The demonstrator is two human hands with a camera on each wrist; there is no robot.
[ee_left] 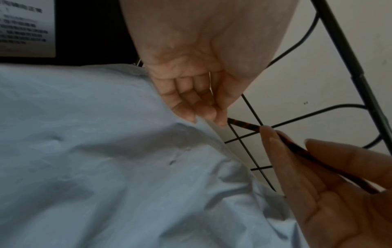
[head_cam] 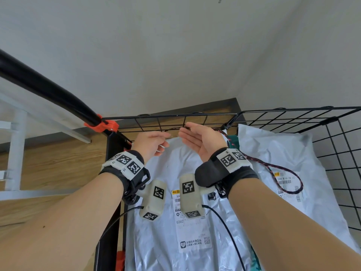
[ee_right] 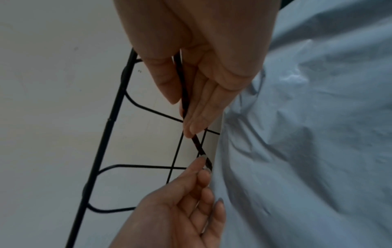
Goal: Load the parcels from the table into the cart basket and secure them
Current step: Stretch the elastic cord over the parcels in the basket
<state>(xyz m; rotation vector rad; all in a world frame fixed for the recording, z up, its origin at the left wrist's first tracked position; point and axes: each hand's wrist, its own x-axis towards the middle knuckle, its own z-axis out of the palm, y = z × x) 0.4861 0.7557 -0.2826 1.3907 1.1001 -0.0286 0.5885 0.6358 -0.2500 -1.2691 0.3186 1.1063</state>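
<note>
Two grey plastic mailer parcels lie in the black wire cart basket [head_cam: 336, 145], a large labelled one [head_cam: 156, 241] and another [head_cam: 283, 149] at the right. A dark red-and-black cord [head_cam: 273, 169] trails over the right parcel up to the basket's far wall. My right hand [head_cam: 185, 130] holds the cord between thumb and nearly straight fingers [ee_right: 203, 117] at the wire mesh [ee_right: 114, 107]. My left hand [head_cam: 167, 139] is just beside it, and its fingertips [ee_right: 201, 161] pinch the cord's free end [ee_left: 244, 125]. The large parcel [ee_left: 106, 151] fills the view under both hands.
The cart's black handle bar with an orange clamp [head_cam: 101, 125] rises at the left. A white metal frame [head_cam: 17, 143] stands on the wooden floor [head_cam: 58, 163]. A teal item [head_cam: 233, 141] shows between the parcels. Plain walls close in behind the basket.
</note>
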